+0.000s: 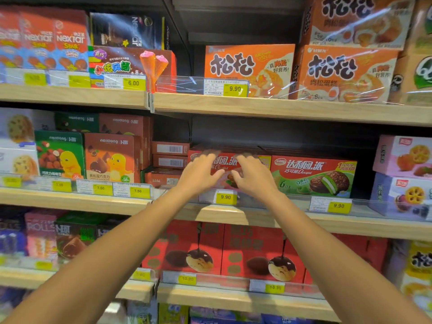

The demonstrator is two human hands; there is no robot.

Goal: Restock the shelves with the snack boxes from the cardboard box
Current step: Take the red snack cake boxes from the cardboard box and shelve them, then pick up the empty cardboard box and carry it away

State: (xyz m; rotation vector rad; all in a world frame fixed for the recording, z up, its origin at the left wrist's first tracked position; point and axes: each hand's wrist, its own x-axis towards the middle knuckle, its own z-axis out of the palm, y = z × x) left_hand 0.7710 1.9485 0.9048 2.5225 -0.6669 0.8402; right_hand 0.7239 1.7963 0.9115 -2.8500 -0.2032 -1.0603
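Note:
On the middle shelf point(292, 226) a red chocolate-pie snack box point(225, 161) stands facing out behind a 9.90 price tag. My left hand point(201, 174) lies on the left part of the box's front and my right hand point(253, 177) on the right part. The fingers of both reach up to the box's top edge, where they are blurred, and the thumbs point toward each other. To the right of it stands a matching red-and-green pie box point(313, 176). The cardboard box is out of view.
Brown and green chocolate boxes point(112, 157) and small stacked red cartons point(170, 157) stand left of the hands. Pink and lilac boxes point(402, 174) fill the right end. Orange cake boxes point(250, 69) are on the shelf above, and red puff boxes point(259, 249) on the shelf below.

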